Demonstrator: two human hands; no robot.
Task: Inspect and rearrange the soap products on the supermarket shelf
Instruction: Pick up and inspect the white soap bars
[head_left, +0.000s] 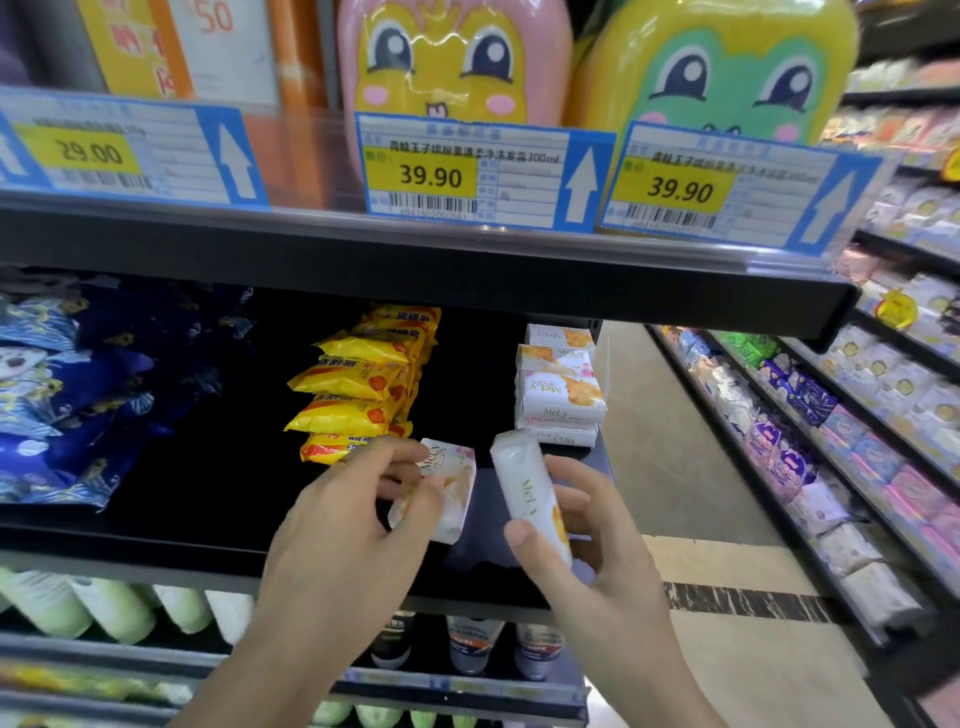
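Both busy, left hand (343, 519) gripping white soap pack (447, 499), right hand (587, 551) gripping second soap bar (530, 499), near stacked soaps (561, 389) on dark shelf (208, 519).

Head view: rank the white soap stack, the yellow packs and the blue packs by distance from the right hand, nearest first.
From the right hand:
1. White soap stack, just above it at the shelf's right end.
2. Yellow packs, mid-shelf, up and left.
3. Blue packs, far left.

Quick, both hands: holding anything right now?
Left hand: gripping a white-and-pink wrapped soap bar.
Right hand: gripping a white-and-orange wrapped soap bar, tilted on edge.
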